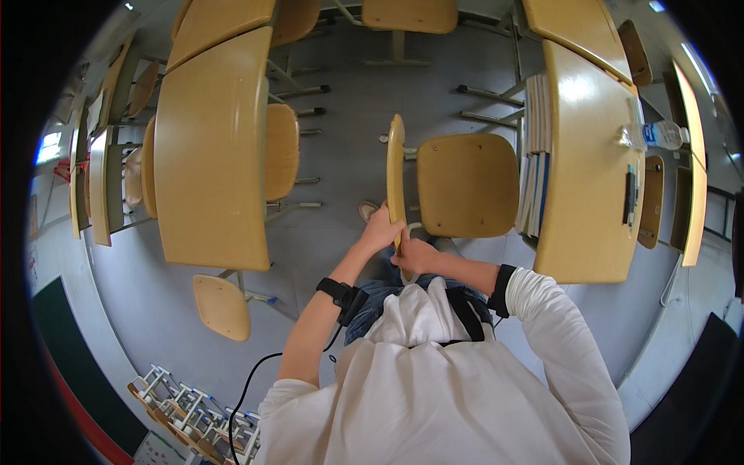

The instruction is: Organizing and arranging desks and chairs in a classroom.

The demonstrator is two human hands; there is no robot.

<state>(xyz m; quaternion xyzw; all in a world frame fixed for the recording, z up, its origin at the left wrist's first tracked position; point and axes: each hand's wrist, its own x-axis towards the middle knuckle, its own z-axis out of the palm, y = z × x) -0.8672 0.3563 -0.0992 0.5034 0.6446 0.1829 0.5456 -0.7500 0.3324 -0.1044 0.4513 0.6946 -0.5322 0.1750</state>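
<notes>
In front of me stands a wooden classroom chair, its seat (468, 186) turned toward the desk on the right. Its curved wooden backrest (396, 157) is seen nearly edge-on. My left hand (382, 228) grips the near end of the backrest, the thumb laid over its top edge. Just beside it, my right hand (416, 256) holds the same near end from the seat side. The fingers of both hands are partly hidden by the wood and by each other. The desk (587, 192) has books (532, 192) stacked in its compartment under the top.
On the right desk lie a plastic bottle (654, 135) and a dark pen case (629, 195). Another desk (212, 157) with a chair (281, 152) tucked at its side stands left across the aisle. A lone chair (224, 306) is lower left, near several piled chairs (192, 412).
</notes>
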